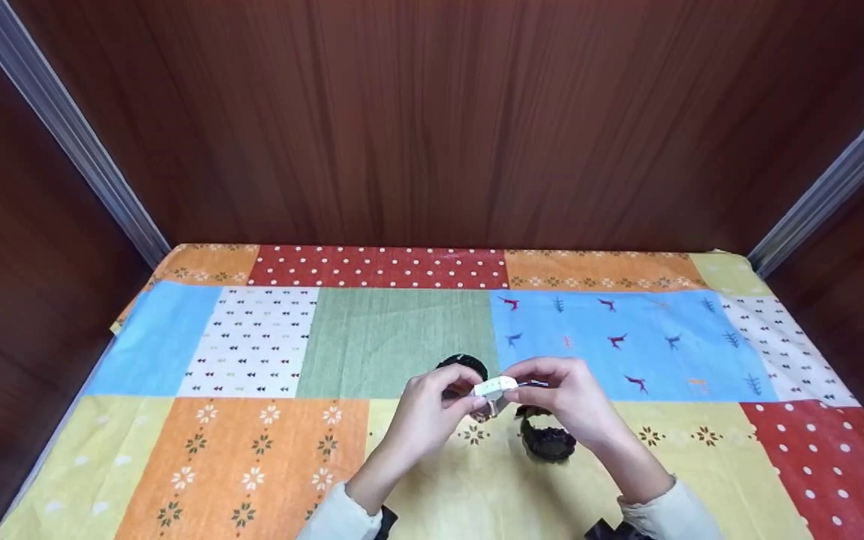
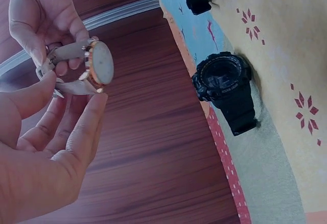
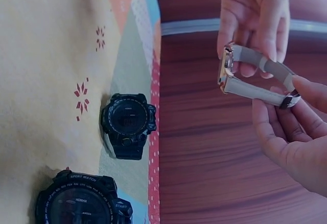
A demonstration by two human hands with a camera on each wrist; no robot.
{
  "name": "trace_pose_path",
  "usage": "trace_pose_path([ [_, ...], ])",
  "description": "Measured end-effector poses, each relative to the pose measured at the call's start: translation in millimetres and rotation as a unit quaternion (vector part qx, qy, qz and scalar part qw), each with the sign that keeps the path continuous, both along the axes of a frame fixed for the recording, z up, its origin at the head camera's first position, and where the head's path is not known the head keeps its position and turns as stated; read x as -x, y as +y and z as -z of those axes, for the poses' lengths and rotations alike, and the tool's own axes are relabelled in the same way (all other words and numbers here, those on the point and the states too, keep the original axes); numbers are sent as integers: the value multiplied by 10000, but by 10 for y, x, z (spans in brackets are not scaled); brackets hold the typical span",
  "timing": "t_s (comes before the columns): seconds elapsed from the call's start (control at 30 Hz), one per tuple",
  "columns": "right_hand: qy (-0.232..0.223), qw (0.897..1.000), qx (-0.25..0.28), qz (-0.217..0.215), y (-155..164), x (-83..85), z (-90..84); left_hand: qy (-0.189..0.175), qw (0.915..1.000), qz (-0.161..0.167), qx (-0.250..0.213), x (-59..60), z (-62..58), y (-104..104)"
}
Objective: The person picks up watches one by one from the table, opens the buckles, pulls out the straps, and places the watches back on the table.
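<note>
A wristwatch with a pale strap is held up between both hands, above the cloth. Its light dial and rose-gold case show in the left wrist view. My left hand pinches the watch on the left side. With thumb and fingers, my right hand grips the strap near its dark buckle. The strap forms a loop, and I cannot tell whether the buckle is fastened. Beneath and beyond the hands lie a black sport watch and a nearer black sport watch, partly hidden in the head view.
A patchwork-print cloth covers the table. Brown wood-grain panels stand behind it and at both sides, with grey metal strips at the corners. Both black watches lie close under the hands.
</note>
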State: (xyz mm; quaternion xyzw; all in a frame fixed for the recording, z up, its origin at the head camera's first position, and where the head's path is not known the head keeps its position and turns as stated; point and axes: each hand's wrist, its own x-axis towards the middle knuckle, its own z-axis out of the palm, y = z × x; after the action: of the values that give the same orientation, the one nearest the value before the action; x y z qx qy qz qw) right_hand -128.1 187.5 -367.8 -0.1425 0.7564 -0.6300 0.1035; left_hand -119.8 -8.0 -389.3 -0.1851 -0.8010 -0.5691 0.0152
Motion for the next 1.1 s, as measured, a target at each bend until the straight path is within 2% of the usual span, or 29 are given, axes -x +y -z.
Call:
trace_pose_path([
  [0.17, -80, 9999, 118, 73, 38, 8, 14, 128, 9999, 27, 64, -7, 52, -20],
  [0.43, -62, 10000, 9, 51, 39, -8, 18, 61, 9997, 39, 247, -17, 82, -49],
  [0.67, 233, 9991, -357, 31, -24, 3, 22, 312, 9991, 82, 273, -15, -28, -35],
  [0.8, 411, 9982, -422, -135, -68, 2, 32, 385, 9985, 126, 358, -23, -96, 0],
  [0.93, 418, 9980, -388, -262, -103, -2, 32, 443, 9979, 123, 453, -21, -111, 23],
  [1.1, 432, 9972, -568, -224, -118, 0, 29, 453, 9977, 87, 488, -16, -94, 27],
])
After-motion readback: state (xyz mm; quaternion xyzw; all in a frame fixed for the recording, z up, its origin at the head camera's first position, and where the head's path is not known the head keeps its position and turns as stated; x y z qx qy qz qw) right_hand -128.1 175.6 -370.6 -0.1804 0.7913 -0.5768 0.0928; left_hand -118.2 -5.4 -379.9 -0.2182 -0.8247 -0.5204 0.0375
